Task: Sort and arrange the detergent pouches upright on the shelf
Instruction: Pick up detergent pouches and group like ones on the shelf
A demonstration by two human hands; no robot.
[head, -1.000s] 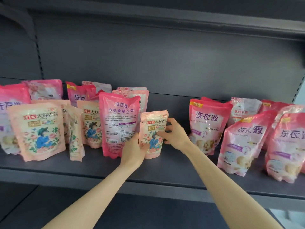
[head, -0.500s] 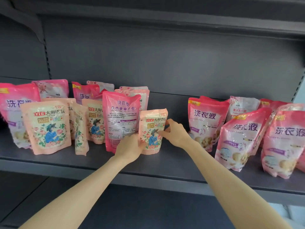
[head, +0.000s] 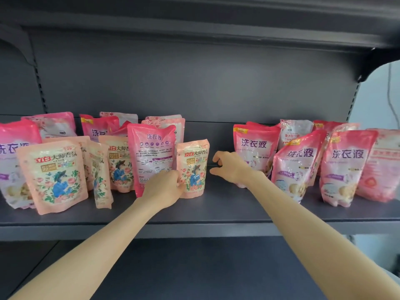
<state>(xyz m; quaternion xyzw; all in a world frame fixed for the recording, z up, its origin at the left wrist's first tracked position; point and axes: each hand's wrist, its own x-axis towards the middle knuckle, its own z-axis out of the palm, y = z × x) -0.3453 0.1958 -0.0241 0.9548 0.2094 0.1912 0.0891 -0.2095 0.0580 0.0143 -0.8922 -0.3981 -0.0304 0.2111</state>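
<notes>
A small peach detergent pouch (head: pixel 194 169) with a flower print stands upright near the middle of the grey shelf (head: pixel 216 210). My left hand (head: pixel 164 186) grips its lower left edge, thumb on the front, with the fingers hidden between it and a taller pink pouch (head: pixel 151 152) standing just to its left. My right hand (head: pixel 229 167) hovers a little to the right of the peach pouch, clear of it, fingers loosely curled and holding nothing.
Left of centre stand more peach pouches (head: pixel 52 176), one turned edge-on (head: pixel 100 177), with pink ones behind. On the right is a group of pink pouches (head: pixel 255 148), two leaning (head: pixel 296 167). A bare gap of shelf lies between the groups.
My right hand has let go of the small peach pouch's right edge and drawn back to the right. The left hand stays at the pouch's left edge. The pouch now stands upright.
</notes>
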